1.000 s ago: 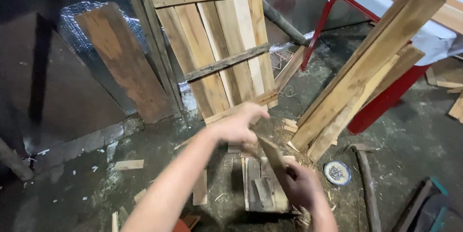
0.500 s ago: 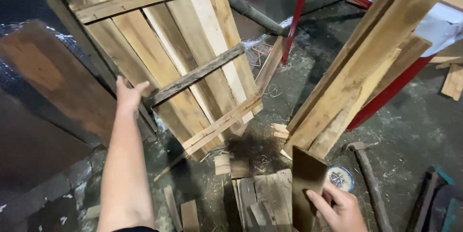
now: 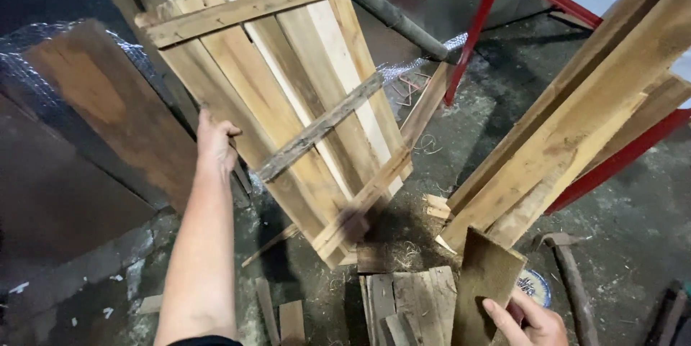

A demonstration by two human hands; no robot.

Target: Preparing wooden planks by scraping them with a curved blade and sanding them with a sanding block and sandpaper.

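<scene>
A panel of pale wooden slats (image 3: 288,94), nailed together with cross battens, leans tilted against the wall. My left hand (image 3: 214,141) grips its left edge with the arm stretched out. My right hand (image 3: 529,321), low at the bottom right, holds a short dark wooden board (image 3: 486,285) upright by its lower end. Below the panel a flat stack of short planks (image 3: 407,306) lies on the floor between my arms.
Long planks (image 3: 576,123) lean against a red-legged white table (image 3: 504,1) on the right. A dark board (image 3: 108,108) wrapped in plastic film leans at the left. Wood offcuts, shavings, a round tin lid (image 3: 534,285) and a tool handle (image 3: 572,281) lie on the concrete floor.
My left hand left the plank stack, reached up and left, and now grips the slat panel's edge. My right hand keeps the dark board, now held lower right. The view moved closer.
</scene>
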